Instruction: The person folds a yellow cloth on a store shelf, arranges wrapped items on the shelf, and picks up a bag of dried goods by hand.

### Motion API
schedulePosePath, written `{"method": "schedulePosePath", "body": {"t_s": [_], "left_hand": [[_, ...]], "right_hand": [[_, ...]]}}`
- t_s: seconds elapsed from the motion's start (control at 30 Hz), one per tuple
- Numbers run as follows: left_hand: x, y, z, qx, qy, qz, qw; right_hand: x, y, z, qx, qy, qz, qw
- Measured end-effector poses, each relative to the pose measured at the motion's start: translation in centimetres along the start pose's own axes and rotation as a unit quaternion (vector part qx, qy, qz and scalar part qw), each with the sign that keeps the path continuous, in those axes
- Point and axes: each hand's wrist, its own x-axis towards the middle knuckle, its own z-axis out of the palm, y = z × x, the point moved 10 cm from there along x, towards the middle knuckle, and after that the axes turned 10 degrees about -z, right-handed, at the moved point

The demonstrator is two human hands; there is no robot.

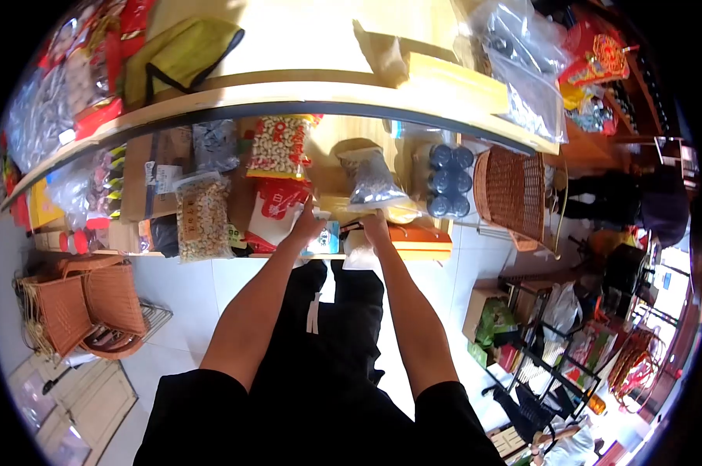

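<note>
My left hand (310,225) reaches onto the lower shelf, beside a red-and-white bag (277,211) and a small blue-and-white packet (324,239). One finger stretches forward along the bag's right edge. My right hand (376,227) is at the near edge of a clear bag with dark contents (371,177). Its fingers curl together beside a small dark item; what they hold is hard to make out. Behind the red-and-white bag lies a bag of peanuts (281,145). A clear bag of mixed nuts or beans (203,217) leans farther left.
Above the lower shelf runs the upper shelf edge (304,95), with an olive cloth bag (184,58) on it. Wrapped dark-capped bottles (449,180) and a wicker basket (511,190) are right. An orange box (421,242) lies near the front. A wicker chair (95,307) stands left.
</note>
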Motion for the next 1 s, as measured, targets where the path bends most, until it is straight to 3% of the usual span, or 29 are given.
{"method": "schedulePosePath", "body": {"t_s": [0.07,0.13,0.4,0.5,0.6,0.77,0.87,1.0], "left_hand": [[0.3,0.0,0.4,-0.021,-0.023,-0.028,0.999],[0.9,1.2,0.5,0.007,-0.019,0.06,0.998],[0.7,0.4,1.2,0.015,-0.042,0.015,0.999],[0.9,0.1,1.0,0.014,-0.019,0.07,0.997],[0.3,-0.8,1.2,0.001,-0.039,0.036,0.999],[-3.5,1.9,-0.1,0.031,-0.004,0.007,0.999],[-6.4,3.6,-0.8,0.03,0.027,0.024,0.999],[-8.5,3.0,-1.3,0.091,0.08,0.082,0.989]], "right_hand": [[0.4,-0.1,-0.1,-0.029,0.007,-0.021,0.999],[0.0,-0.4,0.1,-0.03,0.002,-0.004,1.0],[-0.2,0.1,0.1,-0.055,-0.023,-0.02,0.998],[-0.2,0.8,0.3,-0.064,-0.037,-0.013,0.997],[-0.2,0.2,-0.2,-0.082,-0.013,-0.057,0.995],[-4.4,-7.6,-2.0,-0.109,0.04,-0.148,0.982],[-5.9,-9.4,-2.4,-0.16,0.097,-0.233,0.954],[-9.4,-12.7,-2.5,-0.161,0.092,-0.265,0.946]]}}
